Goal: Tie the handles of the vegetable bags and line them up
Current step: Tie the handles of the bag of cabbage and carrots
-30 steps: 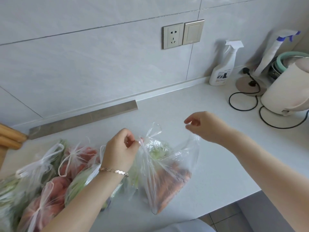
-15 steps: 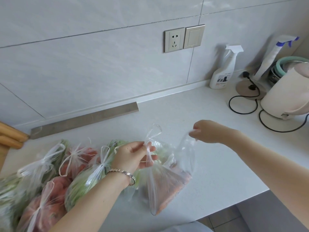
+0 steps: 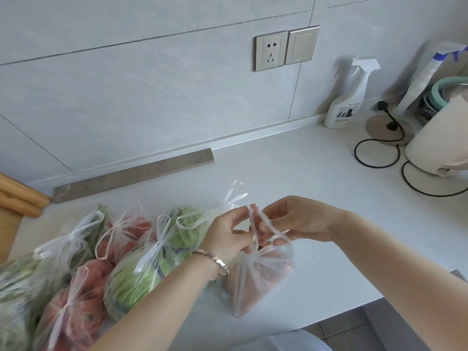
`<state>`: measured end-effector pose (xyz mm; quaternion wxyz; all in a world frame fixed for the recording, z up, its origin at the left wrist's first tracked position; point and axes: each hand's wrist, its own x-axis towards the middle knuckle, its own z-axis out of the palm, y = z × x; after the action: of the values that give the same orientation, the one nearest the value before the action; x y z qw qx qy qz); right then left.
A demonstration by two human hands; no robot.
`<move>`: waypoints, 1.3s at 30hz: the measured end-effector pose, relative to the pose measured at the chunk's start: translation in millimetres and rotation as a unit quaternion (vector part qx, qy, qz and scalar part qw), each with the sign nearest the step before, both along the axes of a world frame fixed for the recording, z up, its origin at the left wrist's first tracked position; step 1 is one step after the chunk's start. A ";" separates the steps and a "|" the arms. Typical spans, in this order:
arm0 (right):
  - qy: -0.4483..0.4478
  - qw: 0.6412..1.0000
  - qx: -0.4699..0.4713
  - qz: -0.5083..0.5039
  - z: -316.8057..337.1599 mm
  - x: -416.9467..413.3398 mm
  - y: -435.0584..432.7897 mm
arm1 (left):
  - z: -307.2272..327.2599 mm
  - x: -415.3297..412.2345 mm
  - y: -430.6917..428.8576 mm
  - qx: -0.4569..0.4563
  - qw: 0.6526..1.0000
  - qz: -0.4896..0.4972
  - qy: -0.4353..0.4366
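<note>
No writing can be read anywhere: the spray bottle [image 3: 345, 107] at the upper right of the frame carries a label with a dark picture, but its print is too small to make out.

At the centre of the frame both hands meet above the carrot bag [image 3: 255, 277], which rests on the white tabletop [image 3: 316, 188] near its front edge. The left hand [image 3: 229, 238], a bracelet at its wrist, has its grip pinched on one clear handle strip [image 3: 253, 224]; the right hand [image 3: 297, 220] has its grip pinched on the other strip, the two crossing between the fingertips. To the left, the tied bags [image 3: 83, 262] of greens and red vegetables lie bunched together, touching one another, their bows upward.

Half a second ago the hands were well apart, the right one holding its handle out to the side; now they have closed together and the bag's mouth is gathered shut.
</note>
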<state>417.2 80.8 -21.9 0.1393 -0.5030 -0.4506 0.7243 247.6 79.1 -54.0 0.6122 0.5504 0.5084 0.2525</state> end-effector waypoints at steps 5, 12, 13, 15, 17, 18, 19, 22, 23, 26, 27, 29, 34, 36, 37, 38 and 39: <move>-0.006 0.999 0.022 0.032 -7.5 -4.7 0.7 | -11.4 10.8 3.6 0.048 0.994 -0.089 0.049; -0.102 0.983 -0.020 -0.149 -56.1 15.8 6.4 | -45.1 -12.2 -3.7 0.216 0.956 -0.100 0.173; -0.068 0.973 -0.077 -0.205 -66.7 20.3 6.7 | -58.0 -22.3 -5.1 0.241 0.942 -0.107 0.207; -0.042 0.946 -0.168 -0.274 -89.9 24.8 3.3 | -78.8 -40.7 -9.7 0.280 0.915 -0.124 0.264; -0.034 0.924 -0.199 -0.324 -111.7 19.7 -1.3 | -94.7 -50.1 -17.1 0.335 0.880 -0.143 0.306; -0.018 0.911 -0.208 -0.357 -119.7 16.1 -2.4 | -96.7 -49.8 -20.9 0.366 0.861 -0.159 0.316; 0.007 0.897 -0.211 -0.388 -124.3 13.0 -1.9 | -96.5 -46.7 -24.6 0.401 0.848 -0.163 0.305; 0.104 0.882 -0.217 -0.404 -118.1 9.9 3.9 | -81.6 -30.8 -32.4 0.394 0.902 -0.097 0.149; 0.116 0.896 -0.216 -0.371 -113.9 11.0 5.4 | -73.4 -25.6 -31.7 0.354 0.928 -0.065 0.092; 0.070 0.956 -0.188 -0.212 -99.4 12.4 7.7 | -54.8 -11.4 -25.5 0.199 0.980 -0.023 0.019; 0.040 0.970 -0.175 -0.165 -95.4 12.2 9.2 | -50.5 -6.7 -20.9 0.169 0.983 -0.040 0.054; -0.020 0.984 -0.147 -0.099 -86.9 13.2 12.6 | -43.6 -0.1 -10.3 0.133 0.970 -0.114 0.167; -0.119 0.989 -0.083 -0.017 -77.4 16.8 20.0 | -27.7 8.7 -1.4 0.172 0.865 -0.305 0.358; -0.158 0.987 -0.029 0.011 -77.3 12.1 21.9 | -21.9 10.9 -5.4 0.230 0.824 -0.346 0.386; -0.159 0.987 -0.009 0.000 -79.4 10.7 23.0 | -19.8 10.1 -6.7 0.264 0.810 -0.352 0.388; -0.150 0.988 -0.001 -0.028 -82.9 11.2 24.1 | -20.0 6.7 -7.7 0.301 0.798 -0.356 0.383; -0.138 0.988 -0.006 -0.064 -88.6 13.7 24.7 | -18.6 1.1 -8.8 0.339 0.784 -0.359 0.376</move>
<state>430.9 105.5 -110.5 0.1191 -0.6271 -0.4280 0.6398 248.7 70.4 -72.6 0.1935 0.9165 0.3454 -0.0568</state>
